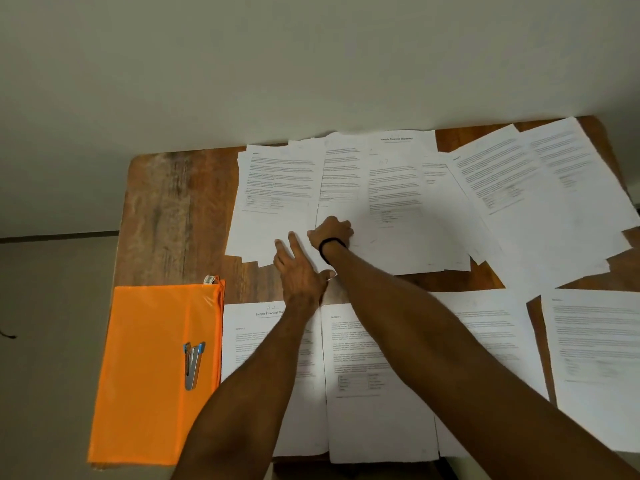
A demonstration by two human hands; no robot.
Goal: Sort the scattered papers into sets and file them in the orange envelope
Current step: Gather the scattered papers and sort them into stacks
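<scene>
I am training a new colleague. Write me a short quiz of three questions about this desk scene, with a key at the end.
1. True or false: the stapler lies on the orange envelope.
2. Which wrist wears the black band? A) left B) right C) both
3. Fill in: the left hand rests with straight, spread fingers on the ____.
Key: 1 true; 2 B; 3 papers.

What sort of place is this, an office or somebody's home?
Likely a plain office or home study; I cannot tell which. A wooden table stands against a bare wall, spread with printed papers, and a stapler lies on an orange envelope.
</scene>
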